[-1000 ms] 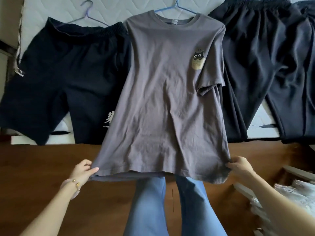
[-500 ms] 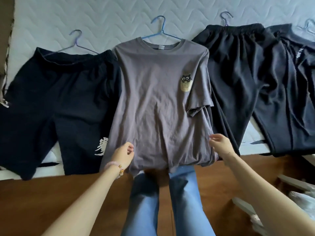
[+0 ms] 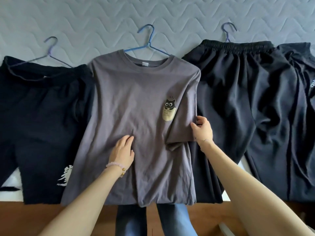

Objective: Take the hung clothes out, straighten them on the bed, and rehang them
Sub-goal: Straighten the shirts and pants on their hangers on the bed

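Note:
A grey T-shirt (image 3: 136,106) with a small cat print lies flat on the bed, still on its blue hanger (image 3: 150,44). My left hand (image 3: 121,149) rests palm down on the shirt's middle, fingers spread. My right hand (image 3: 202,129) pinches the edge of the shirt's right sleeve, which is folded over the body. Dark navy shorts (image 3: 39,120) on a purple hanger (image 3: 49,53) lie to the left. Black trousers (image 3: 238,103) on another purple hanger (image 3: 227,32) lie to the right.
The quilted mattress (image 3: 102,17) fills the far side. A further dark garment (image 3: 305,116) lies at the right edge. The shirt's hem hangs over the bed's near edge above a brown wooden floor (image 3: 25,218), beside my blue jeans (image 3: 177,220).
Both hands let go of the shirt's hem and moved up. The left now presses flat on the middle and the right has taken the right sleeve. The view moved closer to the bed.

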`<state>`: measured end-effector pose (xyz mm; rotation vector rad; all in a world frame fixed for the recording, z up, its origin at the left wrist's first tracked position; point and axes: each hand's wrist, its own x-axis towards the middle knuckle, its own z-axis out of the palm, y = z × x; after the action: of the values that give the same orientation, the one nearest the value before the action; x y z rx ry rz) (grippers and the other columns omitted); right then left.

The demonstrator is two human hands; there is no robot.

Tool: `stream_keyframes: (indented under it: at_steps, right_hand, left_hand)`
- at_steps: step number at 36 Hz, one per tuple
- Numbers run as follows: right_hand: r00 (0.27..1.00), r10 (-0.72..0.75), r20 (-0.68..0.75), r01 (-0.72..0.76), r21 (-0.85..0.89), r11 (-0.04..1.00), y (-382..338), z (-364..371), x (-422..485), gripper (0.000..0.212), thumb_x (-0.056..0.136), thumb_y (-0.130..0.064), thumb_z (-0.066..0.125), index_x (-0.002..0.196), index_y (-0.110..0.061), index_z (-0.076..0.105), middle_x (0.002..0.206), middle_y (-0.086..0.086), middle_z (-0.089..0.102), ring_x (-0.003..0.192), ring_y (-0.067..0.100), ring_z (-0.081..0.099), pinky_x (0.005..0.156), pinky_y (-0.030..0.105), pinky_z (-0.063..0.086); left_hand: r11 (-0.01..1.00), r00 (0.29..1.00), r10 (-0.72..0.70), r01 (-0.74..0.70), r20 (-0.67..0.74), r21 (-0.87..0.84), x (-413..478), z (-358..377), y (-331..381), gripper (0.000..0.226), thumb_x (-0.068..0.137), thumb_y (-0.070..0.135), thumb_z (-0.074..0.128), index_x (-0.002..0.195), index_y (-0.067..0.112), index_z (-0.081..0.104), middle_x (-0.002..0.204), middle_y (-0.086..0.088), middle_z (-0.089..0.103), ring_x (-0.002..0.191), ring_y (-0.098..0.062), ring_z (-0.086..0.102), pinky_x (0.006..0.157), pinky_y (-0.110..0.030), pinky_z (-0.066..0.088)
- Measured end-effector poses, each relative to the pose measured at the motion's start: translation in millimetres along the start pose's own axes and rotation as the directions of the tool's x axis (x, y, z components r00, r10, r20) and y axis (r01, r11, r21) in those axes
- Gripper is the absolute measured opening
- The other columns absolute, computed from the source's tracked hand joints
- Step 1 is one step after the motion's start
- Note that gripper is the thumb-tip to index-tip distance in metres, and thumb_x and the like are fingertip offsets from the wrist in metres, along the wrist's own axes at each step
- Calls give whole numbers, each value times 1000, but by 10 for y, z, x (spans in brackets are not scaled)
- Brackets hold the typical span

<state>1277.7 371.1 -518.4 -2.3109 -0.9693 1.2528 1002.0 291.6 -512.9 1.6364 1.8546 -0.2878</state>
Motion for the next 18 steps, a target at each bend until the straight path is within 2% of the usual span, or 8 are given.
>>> stream_keyframes:
  at_steps: [3, 8, 12, 15, 18]
  right_hand:
    - [999, -8, 51, 9, -9, 1000, -26, 19, 83, 33, 90, -17, 60, 122, -11, 59, 101, 1, 60, 96, 20, 58, 80, 24, 39]
    - [995, 13, 97, -10, -31, 999, -91, 0, 198, 25, 89, -21, 64, 109, -6, 69, 91, 0, 64, 88, 13, 57, 78, 25, 41]
    - [997, -72, 9, 72, -100, 992, -246, -258, 361, 21, 92, -17, 59, 104, -3, 68, 102, 17, 67, 95, 29, 60, 78, 25, 37]
    - [992, -73, -103, 64, -88, 994, -439, -613, 531, 23, 96, -18, 51, 109, -3, 62, 114, 18, 66, 108, 31, 59, 90, 36, 43]
    - [978, -81, -191, 56, -133, 990, -637, -1037, 774, 26, 96, -23, 47, 112, -8, 59, 116, 17, 64, 95, 31, 60, 89, 42, 50]
  left_hand:
    - [999, 1000, -26, 26, -9, 19, 21, -11, 44, 52, 90, 17, 48, 141, 15, 36, 148, 1, 29, 134, -21, 32, 102, -34, 40]
    - [998, 998, -55, 55, 14, 36, 40, -44, 54, 50, 92, 19, 47, 140, 18, 36, 147, 3, 28, 133, -20, 31, 99, -34, 43]
    - [998, 999, -29, 31, -27, 63, 119, -97, 61, 47, 91, 19, 48, 137, 15, 41, 142, -2, 37, 129, -22, 39, 100, -34, 40]
    - [997, 994, 47, -41, -96, 62, 222, -151, 80, 51, 87, 15, 53, 137, 12, 43, 142, -6, 42, 128, -25, 43, 102, -36, 39]
    - [993, 987, 104, -97, -125, 65, 377, -218, 107, 54, 87, 14, 54, 140, 11, 41, 146, -8, 40, 133, -26, 40, 107, -37, 36]
